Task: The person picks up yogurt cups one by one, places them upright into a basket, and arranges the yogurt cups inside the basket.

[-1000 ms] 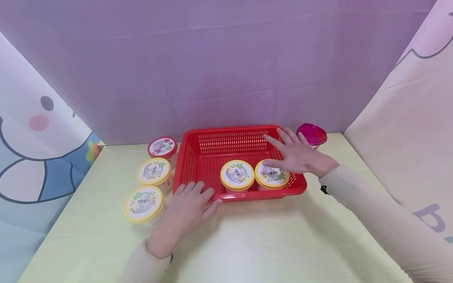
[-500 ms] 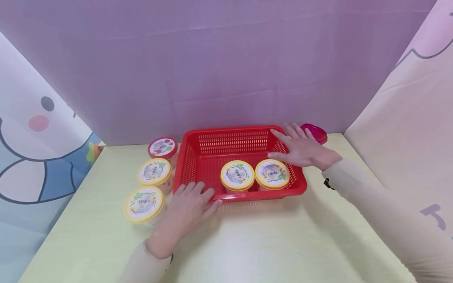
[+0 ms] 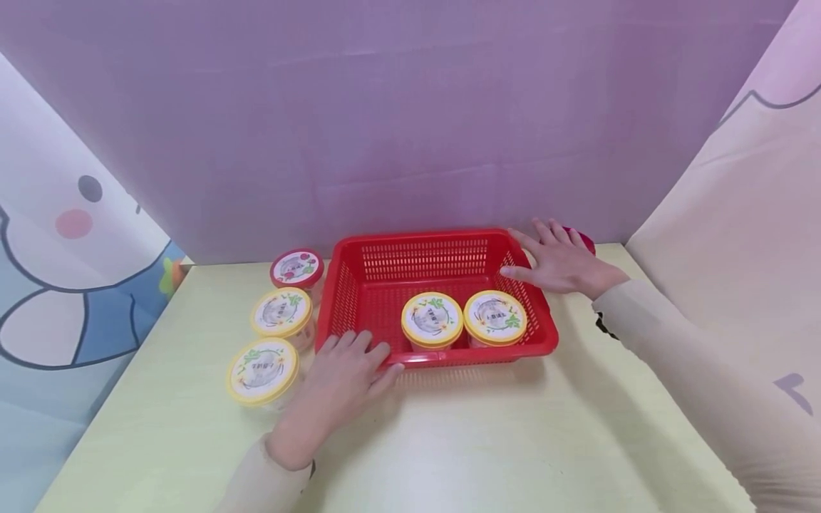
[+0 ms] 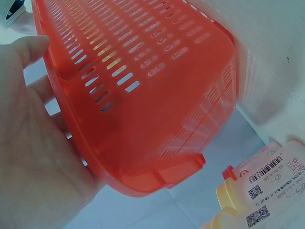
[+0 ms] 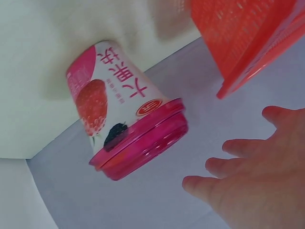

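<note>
Purple backdrop (image 3: 410,128) is hung behind a pale tabletop (image 3: 462,442), where a red basket (image 3: 417,236) with two yellow-lidded tubs (image 3: 432,318) set inside is gripped at its near-left rim by the left hand (image 3: 340,381). Basket could be tipped if that rim is pulled, and the pink-lidded cup (image 5: 125,107) might be toppled if brushed by the right hand (image 3: 563,262), empty, fingers spread. Cup is seen near those fingertips, untouched, beyond the basket's right end, well apart from the left hand.
</note>
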`<state>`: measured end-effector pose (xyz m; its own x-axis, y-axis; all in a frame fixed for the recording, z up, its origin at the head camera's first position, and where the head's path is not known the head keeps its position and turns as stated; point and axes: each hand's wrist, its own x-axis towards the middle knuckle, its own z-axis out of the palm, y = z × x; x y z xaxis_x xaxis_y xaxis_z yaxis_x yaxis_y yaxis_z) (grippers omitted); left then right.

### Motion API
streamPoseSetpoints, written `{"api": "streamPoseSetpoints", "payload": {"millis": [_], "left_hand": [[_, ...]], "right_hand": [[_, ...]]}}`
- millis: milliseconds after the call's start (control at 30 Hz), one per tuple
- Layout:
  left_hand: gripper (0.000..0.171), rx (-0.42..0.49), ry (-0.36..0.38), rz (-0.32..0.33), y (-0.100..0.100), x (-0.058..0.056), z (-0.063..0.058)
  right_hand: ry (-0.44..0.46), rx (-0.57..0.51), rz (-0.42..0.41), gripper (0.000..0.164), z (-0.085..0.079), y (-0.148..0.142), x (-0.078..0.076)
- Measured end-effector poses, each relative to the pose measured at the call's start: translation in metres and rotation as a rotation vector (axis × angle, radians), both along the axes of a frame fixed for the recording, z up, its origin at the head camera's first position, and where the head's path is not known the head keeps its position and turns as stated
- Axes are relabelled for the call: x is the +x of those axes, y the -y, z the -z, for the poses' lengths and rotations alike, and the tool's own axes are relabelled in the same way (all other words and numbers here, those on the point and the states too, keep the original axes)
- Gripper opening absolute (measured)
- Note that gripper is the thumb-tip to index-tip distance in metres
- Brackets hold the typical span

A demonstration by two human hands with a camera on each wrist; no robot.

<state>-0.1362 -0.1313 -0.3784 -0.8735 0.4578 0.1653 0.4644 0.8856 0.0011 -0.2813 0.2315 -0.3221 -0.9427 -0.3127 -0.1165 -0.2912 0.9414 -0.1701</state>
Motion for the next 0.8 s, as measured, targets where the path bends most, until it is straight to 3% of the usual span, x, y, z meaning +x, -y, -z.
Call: {"api": "streamPoseSetpoints", "payload": {"millis": [800], "left_hand": [[0.041,0.004,-0.015,0.004,0.0,0.0,0.0]], "right_hand": [[-0.005,-0.057,0.175,0.095,0.003,-0.026,-0.025]]}}
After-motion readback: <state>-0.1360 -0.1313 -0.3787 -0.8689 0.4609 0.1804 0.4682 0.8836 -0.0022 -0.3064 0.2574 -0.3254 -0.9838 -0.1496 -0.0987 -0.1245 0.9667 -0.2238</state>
